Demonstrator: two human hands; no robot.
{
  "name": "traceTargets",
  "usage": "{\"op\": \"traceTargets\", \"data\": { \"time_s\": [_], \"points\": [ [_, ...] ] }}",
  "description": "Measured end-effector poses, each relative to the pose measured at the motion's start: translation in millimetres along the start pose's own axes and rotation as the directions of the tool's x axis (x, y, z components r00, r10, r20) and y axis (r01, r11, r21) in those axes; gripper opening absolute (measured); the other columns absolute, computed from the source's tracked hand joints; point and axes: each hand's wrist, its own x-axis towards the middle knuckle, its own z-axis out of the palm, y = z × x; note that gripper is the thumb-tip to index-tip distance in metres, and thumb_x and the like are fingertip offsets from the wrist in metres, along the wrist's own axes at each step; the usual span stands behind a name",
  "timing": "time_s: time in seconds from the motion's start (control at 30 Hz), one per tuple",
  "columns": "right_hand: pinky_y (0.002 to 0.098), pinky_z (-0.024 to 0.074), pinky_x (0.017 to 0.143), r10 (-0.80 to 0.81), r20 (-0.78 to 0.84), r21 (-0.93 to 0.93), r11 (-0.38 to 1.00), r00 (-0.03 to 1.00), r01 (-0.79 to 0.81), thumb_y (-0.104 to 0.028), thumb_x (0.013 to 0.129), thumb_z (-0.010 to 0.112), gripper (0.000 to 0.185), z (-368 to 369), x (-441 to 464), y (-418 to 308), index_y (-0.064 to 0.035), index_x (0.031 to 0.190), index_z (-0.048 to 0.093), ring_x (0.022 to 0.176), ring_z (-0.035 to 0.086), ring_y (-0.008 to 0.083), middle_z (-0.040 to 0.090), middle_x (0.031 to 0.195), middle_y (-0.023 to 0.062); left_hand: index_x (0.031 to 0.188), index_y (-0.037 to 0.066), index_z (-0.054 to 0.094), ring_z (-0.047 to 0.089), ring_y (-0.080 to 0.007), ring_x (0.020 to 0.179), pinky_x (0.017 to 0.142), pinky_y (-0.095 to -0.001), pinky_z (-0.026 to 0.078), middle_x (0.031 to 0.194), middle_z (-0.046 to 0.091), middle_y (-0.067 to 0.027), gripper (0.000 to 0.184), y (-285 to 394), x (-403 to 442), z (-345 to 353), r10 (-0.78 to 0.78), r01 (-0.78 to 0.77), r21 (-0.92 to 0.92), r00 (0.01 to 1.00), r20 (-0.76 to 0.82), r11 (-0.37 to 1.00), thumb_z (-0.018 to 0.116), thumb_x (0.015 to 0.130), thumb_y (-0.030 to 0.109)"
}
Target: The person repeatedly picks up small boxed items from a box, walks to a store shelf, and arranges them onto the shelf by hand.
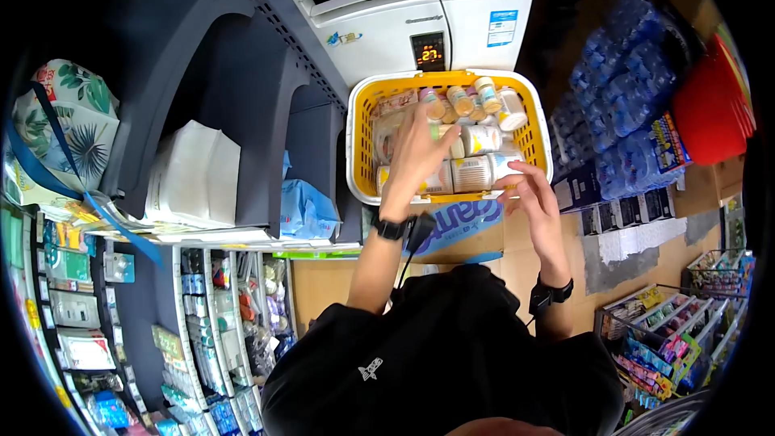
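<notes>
A yellow-and-white plastic basket (546, 141) is packed with containers. My left hand (416, 149) reaches over its left-centre, thumb apart from the fingers, fingertips beside a small spice bottle (433, 105) with a pinkish top. I see no clear grip; the palm hides what lies below. More small bottles (460, 102) and a white-capped jar (511, 111) lie at the back right. White labelled jars (483, 140) fill the middle, and ridged white tubs (471, 174) line the front. My right hand (531, 194) hovers at the front right rim, fingers spread, near a tub (504, 165).
Behind the basket stands a white air conditioner (371, 52) with a hanging cord. Grey shelving (266, 89) with a white bag (194, 173) and blue package (307, 210) is at left. Bottled water packs (630, 81) and red basins (714, 105) stand right. A printed carton (464, 230) sits below the basket.
</notes>
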Motion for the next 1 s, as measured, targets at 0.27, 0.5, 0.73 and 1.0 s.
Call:
{"op": "traceTargets", "data": {
  "time_s": [0.27, 0.5, 0.73, 1.0],
  "points": [
    [0.0279, 0.0503, 0.078, 0.07, 0.119, 0.047, 0.996, 0.99, -0.076, -0.024, 0.111, 0.052, 0.035, -29.2, 25.3, 11.3, -0.0056, 0.141, 0.052, 0.095, 0.067, 0.0151, 0.07, 0.115, 0.0101, 0.137, 0.0, 0.053, 0.053, -0.0396, 0.133, 0.112, -0.0514, 0.041, 0.141, 0.058, -0.0249, 0.081, -19.2, 64.9, 27.0, -0.04, -0.017, 0.423, 0.991, 0.124, 0.906, 0.088, 0.078, 0.043],
    [0.0279, 0.0504, 0.078, 0.109, 0.163, 0.084, 0.989, 0.981, -0.124, -0.025, 0.111, 0.053, 0.035, -40.1, 37.7, 16.4, -0.0063, 0.14, 0.054, 0.093, 0.066, 0.0141, 0.07, 0.114, 0.0096, 0.134, -0.005, 0.054, 0.053, -0.0405, 0.127, 0.107, -0.0505, 0.038, 0.131, 0.062, -0.0234, 0.091, -39.6, 82.5, 50.4, -0.157, 0.055, 0.482, 0.972, 0.174, 0.875, 0.094, 0.069, 0.045],
    [0.0284, 0.0508, 0.078, 0.112, 0.174, 0.094, 0.987, 0.978, -0.129, -0.024, 0.111, 0.052, 0.034, -44.7, 43.1, 21.2, -0.006, 0.14, 0.054, 0.093, 0.066, 0.0142, 0.07, 0.112, 0.0094, 0.133, -0.003, 0.055, 0.049, -0.0378, 0.128, 0.106, -0.0481, 0.039, 0.136, 0.059, -0.0225, 0.092, -54.8, 94.6, 57.4, -0.184, 0.055, 0.519, 0.962, 0.201, 0.853, 0.093, 0.067, 0.047],
    [0.0277, 0.0511, 0.078, 0.074, 0.183, 0.053, 0.995, 0.98, -0.085, -0.024, 0.11, 0.053, 0.034, -47.0, 54.0, 7.7, -0.0049, 0.139, 0.055, 0.094, 0.066, 0.0143, 0.07, 0.114, 0.0097, 0.14, -0.003, 0.052, 0.041, -0.0382, 0.14, 0.113, -0.0536, 0.033, 0.143, 0.055, -0.0224, 0.097, -43.6, 88.1, 49.3, -0.222, 0.08, 0.513, 0.949, 0.223, 0.854, 0.092, 0.069, 0.049]
  ]
}}
